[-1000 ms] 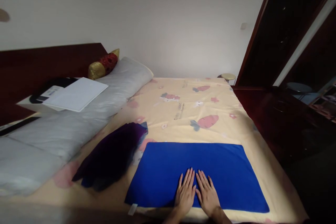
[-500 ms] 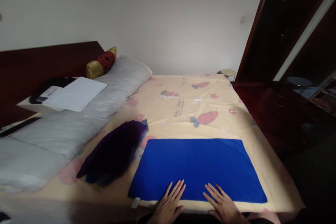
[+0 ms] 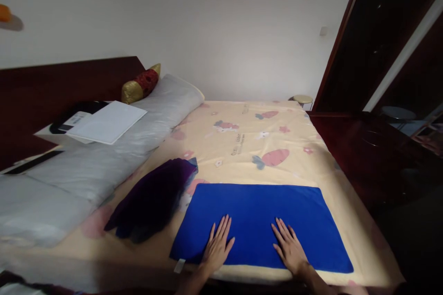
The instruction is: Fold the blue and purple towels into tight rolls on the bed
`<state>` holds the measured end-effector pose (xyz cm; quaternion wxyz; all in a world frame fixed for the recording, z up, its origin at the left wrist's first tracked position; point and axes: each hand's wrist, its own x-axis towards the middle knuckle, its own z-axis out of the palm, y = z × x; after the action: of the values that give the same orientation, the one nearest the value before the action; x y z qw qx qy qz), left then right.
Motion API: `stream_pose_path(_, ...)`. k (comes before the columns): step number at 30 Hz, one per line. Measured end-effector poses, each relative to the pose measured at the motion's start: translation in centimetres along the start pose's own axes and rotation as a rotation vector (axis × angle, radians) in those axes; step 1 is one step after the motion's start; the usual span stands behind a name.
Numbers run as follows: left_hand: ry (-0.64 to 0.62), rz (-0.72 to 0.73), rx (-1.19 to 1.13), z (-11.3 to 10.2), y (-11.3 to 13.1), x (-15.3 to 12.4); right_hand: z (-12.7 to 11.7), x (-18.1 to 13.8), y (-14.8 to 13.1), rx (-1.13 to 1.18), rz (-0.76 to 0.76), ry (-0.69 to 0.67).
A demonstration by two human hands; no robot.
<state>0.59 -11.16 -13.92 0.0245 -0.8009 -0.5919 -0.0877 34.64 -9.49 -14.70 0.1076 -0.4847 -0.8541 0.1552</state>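
A blue cloth [image 3: 263, 212] lies spread flat as a rectangle on the near part of the bed [image 3: 249, 143], which has a yellow sheet printed with carrots. My left hand [image 3: 217, 246] rests flat on the cloth's near left part, fingers stretched out. My right hand [image 3: 289, 246] lies flat on the near right part, fingers spread. Neither hand holds anything. A small white tag [image 3: 179, 266] sticks out at the cloth's near left corner. A crumpled dark purple cloth [image 3: 152, 198] lies just left of the blue one.
Long grey pillows [image 3: 104, 156] run along the left side under a dark wooden headboard [image 3: 51, 87]. White papers [image 3: 105, 122] and a red-and-gold cushion [image 3: 141, 84] lie on them. A dark wooden cabinet [image 3: 374, 147] stands close on the right. A small round stool [image 3: 302, 99] stands beyond the bed.
My hands, side by side at the cloth's middle a second ago, have slid apart to the left and right along its near edge.
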Motion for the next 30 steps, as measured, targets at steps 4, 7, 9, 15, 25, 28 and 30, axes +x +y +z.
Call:
stream_pose_path(4,-0.127,0.193,0.013,-0.1,-4.9,-3.2,-0.4,-4.0,4.1,-0.031,-0.123,-0.087)
stream_pose_path(7,-0.087,0.072,0.054,0.6,-10.4,-7.3,-2.1,-8.9,8.4,-0.088,-0.125,-0.11)
stream_pose_path(9,-0.087,-0.02,0.087,1.2,-13.2,-9.8,-3.2,-11.6,10.8,-0.11,-0.139,-0.121)
stream_pose_path(15,-0.021,-0.092,0.099,-0.2,-12.8,-8.9,-5.8,-10.2,11.5,-0.113,-0.047,-0.12)
stream_pose_path(25,-0.036,0.059,-0.141,4.0,5.2,13.1,1.6,12.7,1.1,-0.018,-0.016,0.056)
stream_pose_path(28,-0.056,0.097,-0.173,6.0,5.9,15.7,1.7,14.5,3.4,-0.013,-0.058,-0.005)
stream_pose_path(30,-0.063,0.086,-0.165,6.2,3.4,15.8,0.6,13.3,7.4,-0.054,-0.05,-0.001)
